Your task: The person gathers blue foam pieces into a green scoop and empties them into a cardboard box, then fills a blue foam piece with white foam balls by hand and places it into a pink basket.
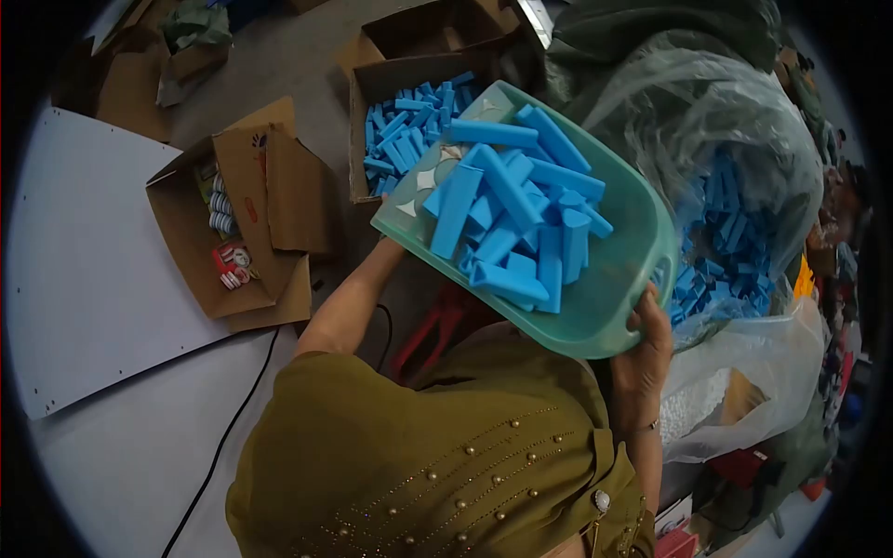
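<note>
The right hand (pixel 653 327) grips the mint-green plastic tub (pixel 609 312) by its rim (pixel 667 244); the left hand (pixel 391 245) is under the opposite end, fingers hidden, grip unclear. Between them, smooth blue bars (pixel 510 191) look light, slippery; the stiff tub suits 2-ended holding.
</note>
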### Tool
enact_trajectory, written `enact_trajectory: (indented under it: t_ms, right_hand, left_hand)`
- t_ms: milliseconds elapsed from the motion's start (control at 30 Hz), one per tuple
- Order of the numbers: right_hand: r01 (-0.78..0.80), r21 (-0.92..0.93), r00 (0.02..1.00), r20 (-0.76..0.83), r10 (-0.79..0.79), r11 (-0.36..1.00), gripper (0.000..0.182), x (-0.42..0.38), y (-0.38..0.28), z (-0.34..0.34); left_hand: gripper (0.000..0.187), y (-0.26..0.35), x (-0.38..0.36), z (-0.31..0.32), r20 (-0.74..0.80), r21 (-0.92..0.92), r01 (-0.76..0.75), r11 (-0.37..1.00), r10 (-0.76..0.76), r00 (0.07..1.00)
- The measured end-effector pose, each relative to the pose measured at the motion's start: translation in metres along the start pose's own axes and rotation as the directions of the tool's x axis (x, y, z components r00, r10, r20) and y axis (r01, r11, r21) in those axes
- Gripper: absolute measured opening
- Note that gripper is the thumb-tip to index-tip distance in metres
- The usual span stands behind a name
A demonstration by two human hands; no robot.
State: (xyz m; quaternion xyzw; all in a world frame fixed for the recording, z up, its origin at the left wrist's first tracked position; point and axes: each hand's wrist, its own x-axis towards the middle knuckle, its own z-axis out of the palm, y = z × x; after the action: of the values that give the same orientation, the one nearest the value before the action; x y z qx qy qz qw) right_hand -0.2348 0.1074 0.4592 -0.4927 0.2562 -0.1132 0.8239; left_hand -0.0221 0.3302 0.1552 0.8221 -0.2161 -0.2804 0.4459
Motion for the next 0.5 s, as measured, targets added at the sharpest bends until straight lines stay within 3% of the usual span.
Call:
enact_trajectory:
  t_ms: [33,67,100,133,167,200,267,300,333,367,400,433,500]
  right_hand:
    - [-0.064,-0.011,0.998,0.009,0.064,0.998,0.042,0.035,0.010,-0.011]
    - [-0.084,-0.017,0.994,0.065,0.085,0.996,0.042,0.056,0.016,-0.010]
    - [-0.097,-0.026,0.988,0.117,0.099,0.995,0.042,0.070,0.027,0.004]
    - [-0.122,-0.037,0.989,0.079,0.124,0.992,0.042,0.088,0.039,0.003]
    - [-0.121,-0.051,0.990,0.070,0.124,0.991,0.042,0.094,0.044,0.023]
    - [-0.078,-0.126,0.996,0.037,0.084,0.989,0.041,0.100,0.050,0.047]
    - [-0.037,-0.210,0.999,0.030,0.044,0.977,0.035,0.129,0.060,0.061]
    - [-0.031,-0.214,0.999,0.030,0.039,0.976,0.035,0.141,0.063,0.068]
    - [0.010,-0.336,0.998,0.065,0.013,0.942,0.037,0.153,0.066,0.077]
    - [0.054,-0.451,0.995,0.100,-0.010,0.891,0.040,0.164,0.068,0.087]
    - [0.062,-0.453,0.995,0.096,-0.020,0.889,0.040,0.174,0.071,0.098]
    - [0.087,-0.505,0.989,0.147,-0.014,0.859,0.039,0.183,0.074,0.108]
    - [0.115,-0.555,0.980,0.197,-0.004,0.824,0.038,0.203,0.077,0.122]
  left_hand:
    - [0.065,-0.048,0.023,0.039,-0.324,-0.073,-0.368,0.927,0.327,0.888]
    - [0.065,-0.044,0.025,0.050,-0.335,-0.079,-0.355,0.931,0.311,0.889]
    - [0.060,-0.038,0.014,0.047,-0.327,-0.302,-0.136,0.943,0.032,0.944]
    - [0.056,-0.019,0.002,0.047,-0.244,-0.508,0.085,0.857,-0.237,0.940]
    - [0.050,0.054,-0.033,0.011,-0.290,0.241,0.169,0.956,-0.095,0.952]
    - [0.050,0.043,-0.035,0.011,-0.286,0.230,0.160,0.960,-0.091,0.954]
    - [0.051,0.009,-0.021,0.029,-0.276,0.728,0.219,0.649,-0.015,0.961]
    - [0.054,0.005,-0.016,0.034,-0.321,0.703,0.232,0.672,0.009,0.947]
    - [0.054,-0.014,-0.008,0.048,-0.322,0.700,0.227,0.677,0.015,0.947]
    - [0.055,-0.041,0.004,0.069,-0.412,0.717,0.236,0.656,0.126,0.902]
    - [0.057,-0.056,0.011,0.078,-0.490,0.732,0.248,0.634,0.238,0.838]
    - [0.057,-0.038,0.002,0.063,-0.487,0.733,0.241,0.636,0.244,0.838]
    - [0.066,0.028,-0.024,0.016,-0.256,0.621,0.217,0.754,-0.067,0.964]
